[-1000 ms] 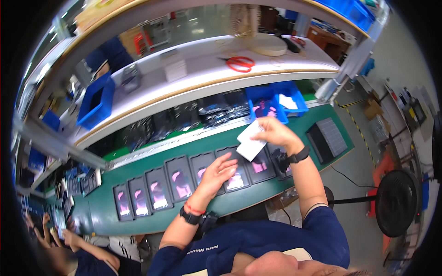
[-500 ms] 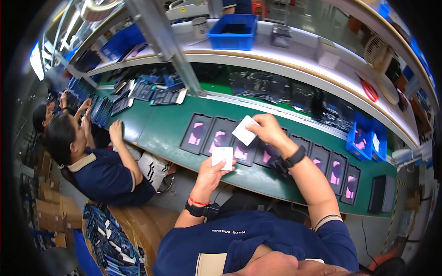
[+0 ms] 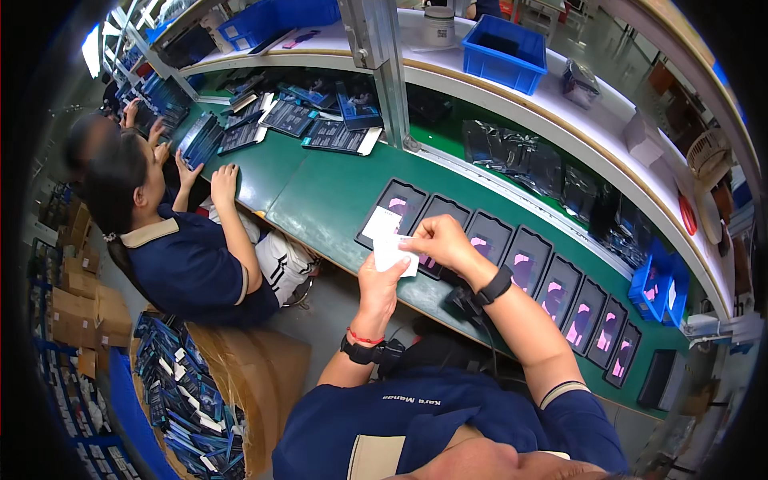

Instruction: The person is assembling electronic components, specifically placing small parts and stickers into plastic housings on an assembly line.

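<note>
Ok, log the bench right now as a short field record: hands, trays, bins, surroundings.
Left hand: gripping white cards
Right hand: fingertips at the cards' edge; grip unclear
Black trays: in a row along the green bench, pink pieces showing inside
Blue bins: far side of bench, near the row's right end
Co-worker: seated at left
Cardboard carton: lower left, filled with boxes
</note>
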A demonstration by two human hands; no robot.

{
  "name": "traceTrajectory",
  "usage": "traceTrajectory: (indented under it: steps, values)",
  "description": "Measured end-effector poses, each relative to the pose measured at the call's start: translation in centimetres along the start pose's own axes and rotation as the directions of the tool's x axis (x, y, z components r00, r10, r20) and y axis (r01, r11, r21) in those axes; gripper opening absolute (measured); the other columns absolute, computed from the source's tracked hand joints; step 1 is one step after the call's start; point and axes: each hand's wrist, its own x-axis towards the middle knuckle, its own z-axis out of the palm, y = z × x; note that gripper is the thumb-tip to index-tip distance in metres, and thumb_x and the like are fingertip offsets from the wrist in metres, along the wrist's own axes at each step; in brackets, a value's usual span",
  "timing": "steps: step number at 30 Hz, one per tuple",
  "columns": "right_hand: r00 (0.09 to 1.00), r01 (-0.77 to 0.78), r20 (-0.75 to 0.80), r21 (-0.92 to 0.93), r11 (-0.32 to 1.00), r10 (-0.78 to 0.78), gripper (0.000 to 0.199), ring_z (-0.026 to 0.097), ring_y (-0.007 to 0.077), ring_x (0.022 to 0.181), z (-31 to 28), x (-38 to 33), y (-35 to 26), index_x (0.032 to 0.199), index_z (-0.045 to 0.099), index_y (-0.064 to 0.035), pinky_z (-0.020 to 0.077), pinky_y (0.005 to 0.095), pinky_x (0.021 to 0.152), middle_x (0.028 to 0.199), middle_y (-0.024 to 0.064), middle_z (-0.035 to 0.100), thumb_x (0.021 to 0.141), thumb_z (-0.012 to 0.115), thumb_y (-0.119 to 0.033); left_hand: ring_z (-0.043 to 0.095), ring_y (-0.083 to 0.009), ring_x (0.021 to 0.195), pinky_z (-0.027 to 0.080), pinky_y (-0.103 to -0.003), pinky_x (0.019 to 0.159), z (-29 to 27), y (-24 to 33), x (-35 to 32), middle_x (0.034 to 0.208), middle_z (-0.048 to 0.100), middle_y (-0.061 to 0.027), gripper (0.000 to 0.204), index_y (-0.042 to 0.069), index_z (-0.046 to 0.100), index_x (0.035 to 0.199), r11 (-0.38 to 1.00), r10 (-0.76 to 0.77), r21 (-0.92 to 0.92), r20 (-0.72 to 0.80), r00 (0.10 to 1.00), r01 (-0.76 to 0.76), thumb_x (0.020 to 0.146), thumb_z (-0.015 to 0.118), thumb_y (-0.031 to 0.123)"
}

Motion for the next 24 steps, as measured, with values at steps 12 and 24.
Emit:
traceTrajectory:
  steps: [12, 24]
  values:
    - [0.983, -0.135, -0.136, -0.08, 0.988, 0.123, 0.025, 0.058, 0.018, 0.056, -3.0, -0.2, 3.9, 0.08, 0.065, 0.0028, 0.0458, 0.0301, 0.054, 0.063, 0.0105, 0.061, 0.074, 0.07, -0.021, 0.063, -0.0243, 0.084, 0.053, -0.034, 0.073, 0.0, 0.4, 1.1, 0.095, 0.062, -0.0158, 0.022, -0.006, 0.052, 0.108, 0.999, -0.041, -0.01, -0.034, 0.999, 0.041, 0.09, 0.05, 0.006]
    - [0.988, 0.002, -0.148, 0.236, 0.972, 0.034, 0.021, 0.04, 0.0023, 0.046, -3.0, -4.4, 4.0, 0.063, 0.061, 0.001, 0.0306, 0.0215, 0.041, 0.051, -0.0037, 0.051, 0.077, 0.069, -0.013, 0.061, -0.0147, 0.084, 0.05, -0.028, 0.074, 4.0, -1.0, -0.4, 0.098, 0.062, -0.0095, 0.018, -0.002, 0.056, 0.104, 0.968, -0.176, -0.132, 0.244, 0.954, 0.212, 0.087, 0.055, 0.004]
